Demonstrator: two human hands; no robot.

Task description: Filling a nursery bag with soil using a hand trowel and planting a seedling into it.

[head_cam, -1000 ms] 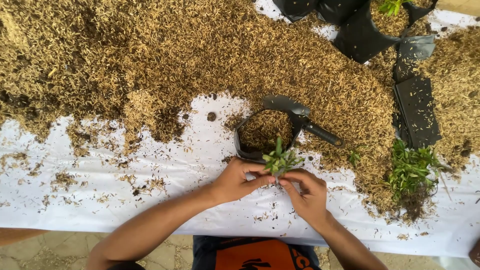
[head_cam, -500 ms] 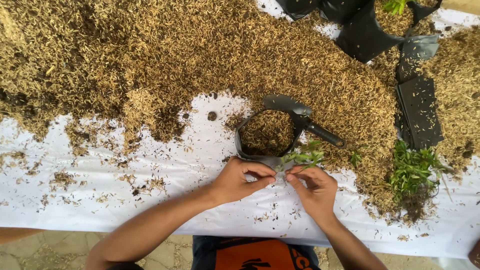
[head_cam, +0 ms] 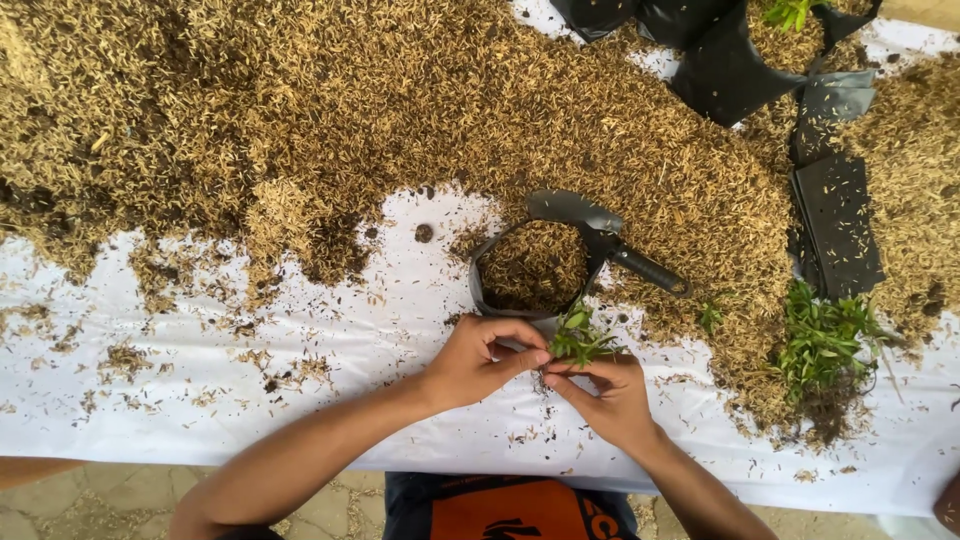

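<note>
Small green seedling (head_cam: 578, 343) pinched between both hands, just this side of the black grow bag (head_cam: 530, 268), low over the white sheet. Left hand (head_cam: 480, 358) closed on it from the left, thumb and forefinger tips meeting at the stem base. Right hand (head_cam: 610, 395) gripping from below, fingers curled under the roots, which are mostly hidden. Leaves poking up, nearly touching the bag's near rim.

Open white sheet (head_cam: 200, 400) to the left and in front of the hands, only scattered husk crumbs there; bench edge close below the wrists. Tight on the right: clump of loose seedlings (head_cam: 825, 340) lying at the husk pile's foot, well apart from the hands.

Grow bag standing open, filled with brown husk mix close to its rim. Dark trowel (head_cam: 600, 235) leaning on the bag's far rim, handle pointing right. Flat stack of empty black bags (head_cam: 835, 225) farther right; more filled black bags (head_cam: 720, 60) at the top edge, one with a green shoot.

Big heap of rice husk (head_cam: 300, 100) covering the far half of the bench. Paved floor showing beneath the near edge.
</note>
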